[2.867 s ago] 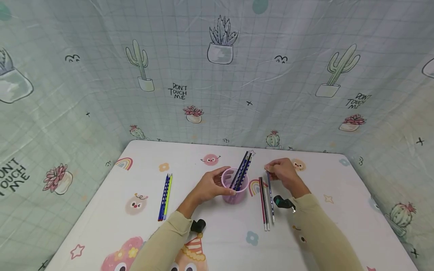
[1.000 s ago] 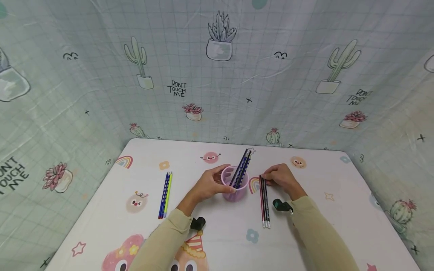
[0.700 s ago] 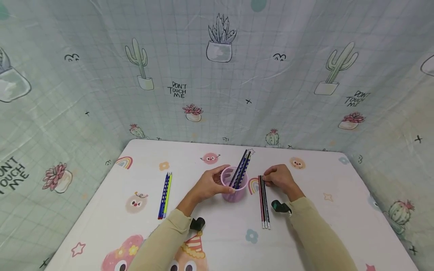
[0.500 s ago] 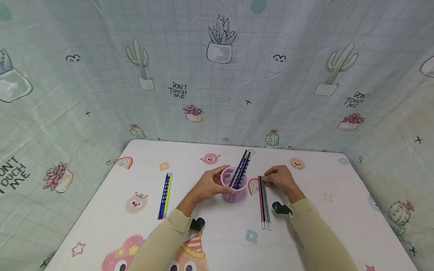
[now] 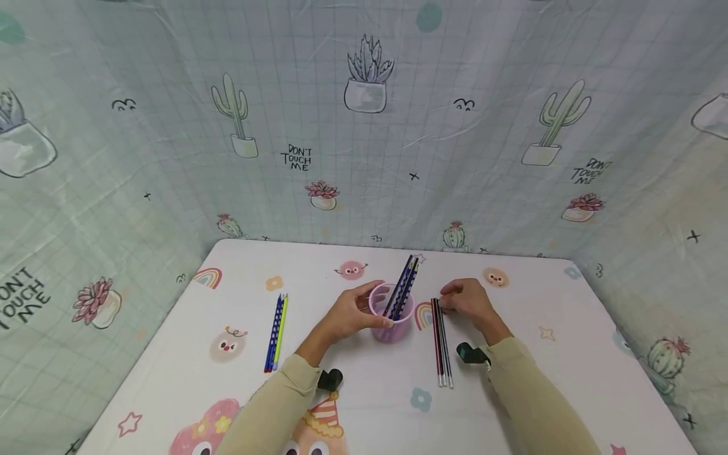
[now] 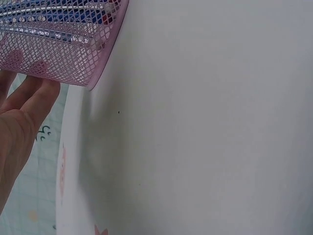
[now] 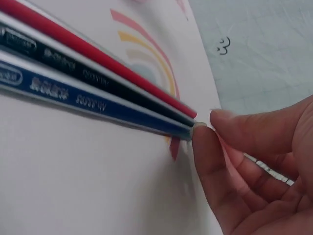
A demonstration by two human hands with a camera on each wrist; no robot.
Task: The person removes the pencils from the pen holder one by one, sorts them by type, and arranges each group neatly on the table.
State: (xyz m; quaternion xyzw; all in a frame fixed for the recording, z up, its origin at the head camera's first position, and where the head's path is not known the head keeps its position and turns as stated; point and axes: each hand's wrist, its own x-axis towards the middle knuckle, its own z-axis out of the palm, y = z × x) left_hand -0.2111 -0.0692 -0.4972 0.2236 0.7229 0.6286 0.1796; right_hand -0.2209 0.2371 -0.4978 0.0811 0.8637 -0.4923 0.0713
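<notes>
My left hand grips a pink mesh pencil cup, thumb on the near side and fingers behind. Several dark and blue dotted pencils lean in it. In the left wrist view the fingers press the mesh wall, and silver pencil ends show through. My right hand is at the far ends of three pencils lying side by side: a red one, a dark green one and a blue one. Its index fingertip touches the blue pencil's end; the thumb is apart from it.
Left of the cup lie blue dotted pencils and a yellow-green pencil, side by side. The white table has printed cartoon figures. A cactus-print cloth rises behind it and on both sides.
My right hand has moved the blue pencil left, from apart at an angle to alongside the other two, and released its pinch. My left hand stays on the cup.
</notes>
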